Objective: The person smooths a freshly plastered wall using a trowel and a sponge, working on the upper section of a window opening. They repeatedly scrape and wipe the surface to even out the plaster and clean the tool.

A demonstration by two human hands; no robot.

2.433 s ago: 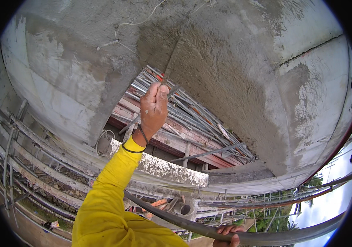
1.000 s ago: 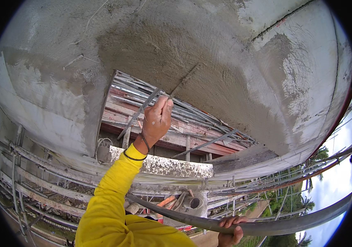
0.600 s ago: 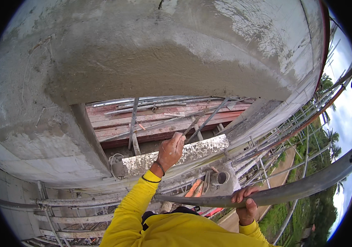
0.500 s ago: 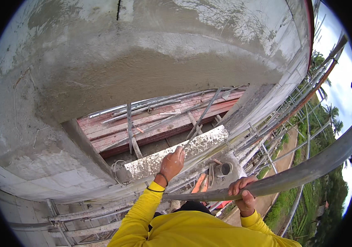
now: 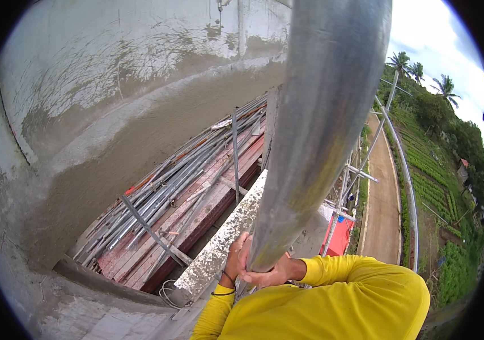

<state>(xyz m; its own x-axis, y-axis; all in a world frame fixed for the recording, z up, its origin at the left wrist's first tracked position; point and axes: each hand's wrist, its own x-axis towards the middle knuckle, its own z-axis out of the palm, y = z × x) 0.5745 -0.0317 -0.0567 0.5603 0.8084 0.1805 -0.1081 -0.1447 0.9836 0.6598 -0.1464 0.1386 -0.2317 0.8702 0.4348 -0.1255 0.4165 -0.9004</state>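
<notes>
A large grey metal pipe (image 5: 320, 124) rises steeply through the middle of my view, very close to the camera. My right hand (image 5: 271, 273) grips it near the low end, its yellow-sleeved arm bent across the bottom. My left hand (image 5: 235, 258), with a dark band at the wrist, is closed against the pipe's left side; its fingertips are partly hidden, and I cannot see the thin tool in it. A pale, speckled board (image 5: 208, 263) lies just left of both hands.
A curved concrete wall (image 5: 111, 130) with damp grey render surrounds an opening holding loose metal tubes (image 5: 157, 198) on reddish planks (image 5: 134, 258). A coiled cable (image 5: 171, 297) lies below. At right are scaffolding (image 5: 358, 173), a red panel (image 5: 339, 233), and a dirt road (image 5: 381, 215) far below.
The pipe has swung from low and sideways to steeply upright. My left hand came down to it from the thin tool near the wall. The view has turned, showing more road and greenery.
</notes>
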